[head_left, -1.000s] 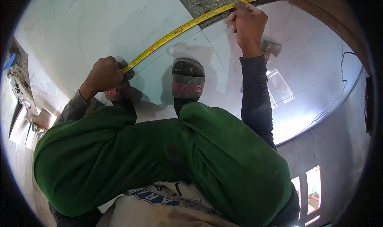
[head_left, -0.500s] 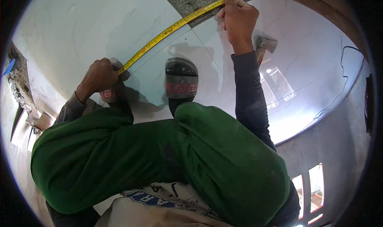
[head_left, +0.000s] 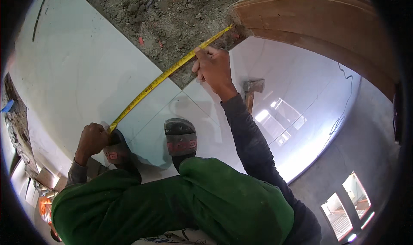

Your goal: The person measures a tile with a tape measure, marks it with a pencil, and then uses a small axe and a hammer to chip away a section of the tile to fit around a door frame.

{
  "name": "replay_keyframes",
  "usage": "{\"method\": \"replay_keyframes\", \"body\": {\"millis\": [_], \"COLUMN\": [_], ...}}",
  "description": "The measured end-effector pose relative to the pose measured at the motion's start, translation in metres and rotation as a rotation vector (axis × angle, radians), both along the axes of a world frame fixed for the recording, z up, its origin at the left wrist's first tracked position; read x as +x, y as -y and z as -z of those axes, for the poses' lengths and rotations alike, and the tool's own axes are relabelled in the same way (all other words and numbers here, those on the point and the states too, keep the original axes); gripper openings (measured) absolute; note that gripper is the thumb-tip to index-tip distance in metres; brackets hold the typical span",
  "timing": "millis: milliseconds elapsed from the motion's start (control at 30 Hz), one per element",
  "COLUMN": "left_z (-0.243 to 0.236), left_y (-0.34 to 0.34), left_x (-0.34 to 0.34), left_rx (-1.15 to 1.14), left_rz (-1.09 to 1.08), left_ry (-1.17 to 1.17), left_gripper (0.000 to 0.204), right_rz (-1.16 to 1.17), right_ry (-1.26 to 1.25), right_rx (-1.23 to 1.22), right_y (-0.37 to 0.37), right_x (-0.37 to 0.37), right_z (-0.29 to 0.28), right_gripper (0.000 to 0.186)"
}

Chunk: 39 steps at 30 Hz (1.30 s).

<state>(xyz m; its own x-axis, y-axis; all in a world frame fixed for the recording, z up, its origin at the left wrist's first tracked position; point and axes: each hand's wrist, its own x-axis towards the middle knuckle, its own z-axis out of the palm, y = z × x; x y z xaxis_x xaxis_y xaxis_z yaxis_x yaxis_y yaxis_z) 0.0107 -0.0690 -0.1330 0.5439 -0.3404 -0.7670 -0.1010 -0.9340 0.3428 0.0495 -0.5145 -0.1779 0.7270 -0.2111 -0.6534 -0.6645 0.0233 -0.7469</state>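
A yellow tape measure (head_left: 157, 82) stretches in a curve from beside my left foot across the white tiles and a strip of bare ground. Its far end lies by the foot of a brown wooden panel. My left hand (head_left: 92, 140) is closed around the near end, next to a dark sandal (head_left: 117, 150); whether a case sits inside the fist is hidden. Further along, my right hand (head_left: 214, 69) pinches the tape's edge between thumb and fingers. A hammer (head_left: 254, 85) with a wooden handle lies on the tiles to the right of that hand, partly behind my sleeve.
Rough grey soil (head_left: 129, 8) with small red fragments borders the tiles (head_left: 86, 72) at the far side. The wooden panel (head_left: 309, 25) rises at the far right. A thin cable (head_left: 350, 94) trails along the right wall. Part of a person in orange (head_left: 44, 208) shows at lower left.
The view has tilted farther out, so more soil and the wooden panel show, and both hands sit lower in the picture. Both hands keep their hold on the tape measure.
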Motion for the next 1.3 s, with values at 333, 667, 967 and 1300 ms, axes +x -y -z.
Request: {"method": "replay_keyframes", "body": {"millis": [333,667,967,1300], "left_z": [0.009,-0.006,0.003,0.005], "left_y": [-0.012,0.013,-0.005,-0.003], "left_x": [0.004,0.019,0.010,0.015], "left_rx": [-0.063,0.109,0.066,0.089], "left_rz": [0.013,-0.157,-0.126,-0.138], "left_ry": [0.084,-0.101,-0.002,-0.067], "left_gripper": [0.031,0.023,0.025,0.028], "right_rz": [0.000,-0.004,-0.010,-0.024], "right_ry": [-0.051,-0.050,-0.029,0.014], "right_rx": [0.102,0.005,-0.006,-0.036], "right_y": [-0.002,-0.005,-0.014,-0.009], "right_x": [0.020,0.018,0.017,0.015], "right_z": [0.001,0.001,0.003,0.006], "right_gripper": [0.033,0.032,0.032,0.031]}}
